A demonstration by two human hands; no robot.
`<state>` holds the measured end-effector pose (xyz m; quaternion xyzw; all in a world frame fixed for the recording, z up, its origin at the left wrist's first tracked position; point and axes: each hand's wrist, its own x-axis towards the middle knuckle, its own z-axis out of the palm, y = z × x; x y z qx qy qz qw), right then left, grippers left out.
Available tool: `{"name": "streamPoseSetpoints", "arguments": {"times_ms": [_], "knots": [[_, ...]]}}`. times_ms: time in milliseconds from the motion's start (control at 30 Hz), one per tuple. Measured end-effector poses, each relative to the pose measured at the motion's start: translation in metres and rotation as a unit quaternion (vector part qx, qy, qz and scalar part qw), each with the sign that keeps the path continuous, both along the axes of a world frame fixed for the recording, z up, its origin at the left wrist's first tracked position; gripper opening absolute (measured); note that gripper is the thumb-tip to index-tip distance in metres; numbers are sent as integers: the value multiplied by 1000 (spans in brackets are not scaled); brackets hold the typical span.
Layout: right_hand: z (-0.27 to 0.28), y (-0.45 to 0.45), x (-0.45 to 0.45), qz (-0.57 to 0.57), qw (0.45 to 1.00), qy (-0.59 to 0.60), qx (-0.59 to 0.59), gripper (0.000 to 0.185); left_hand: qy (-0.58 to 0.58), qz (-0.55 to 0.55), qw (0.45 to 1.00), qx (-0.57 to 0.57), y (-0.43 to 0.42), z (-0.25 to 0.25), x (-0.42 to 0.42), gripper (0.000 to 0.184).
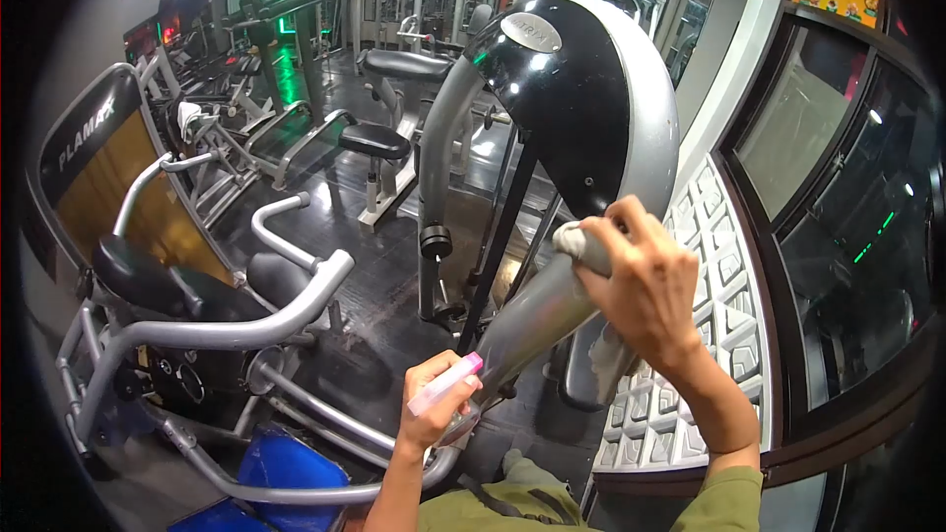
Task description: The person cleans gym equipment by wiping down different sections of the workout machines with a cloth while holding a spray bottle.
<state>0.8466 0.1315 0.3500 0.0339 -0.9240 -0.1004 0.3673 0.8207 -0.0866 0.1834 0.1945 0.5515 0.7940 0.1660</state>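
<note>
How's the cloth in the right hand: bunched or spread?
Bunched: the cloth shows as a thick, rounded wad in the right hand, with no flat sheet spread over the grey tube.

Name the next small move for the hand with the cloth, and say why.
Probably slide the right hand and its grey cloth down along the silver tube: the cloth sits high on the tube, while the stretch below it, toward the left hand, lies uncovered.
</note>
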Motion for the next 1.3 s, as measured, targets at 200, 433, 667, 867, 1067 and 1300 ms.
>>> {"name": "streamPoseSetpoints", "arguments": {"times_ms": [200,433,667,867,1067,1300], "knots": [[-54,-27,-18,9,980,-161,114,10,10,25,1000,-14,-14,-2,-14,13],[-21,-25,-15,-19,995,-92,33,9,27,54,998,-23,-40,-11,-18,15],[-89,-42,-10,52,969,-217,109,9,19,46,998,-30,-41,-12,-12,15],[-30,-36,-26,-58,986,-144,52,7,21,31,998,-52,-49,-17,-5,15],[-104,-56,-49,8,948,-256,189,5,34,17,997,-70,-39,-12,-5,16],[-47,-35,-18,-54,982,-140,112,11,24,33,997,-67,-43,-14,2,15]]}}
